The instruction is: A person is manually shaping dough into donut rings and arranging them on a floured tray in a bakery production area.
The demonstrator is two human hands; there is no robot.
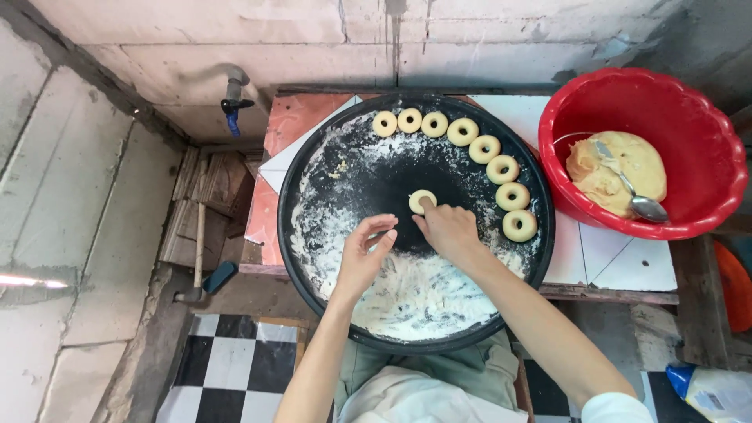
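Note:
A large round black tray [313, 157] dusted with white flour lies in front of me. Several pale dough rings [485, 148] curve along its far right rim. One more small dough piece [417, 199] lies near the tray's middle, and my right hand [448, 231] presses a fingertip into it. My left hand [363, 254] hovers just to the left of it over the flour, fingers curled and apart, holding nothing that I can see.
A red plastic bowl [705, 125] at the right holds a lump of dough [615, 168] and a metal spoon [636, 196]. The tray rests on a tiled stand [611, 258]. A wall tap [233, 98] sticks out at the back left. Checkered floor [227, 368] lies below.

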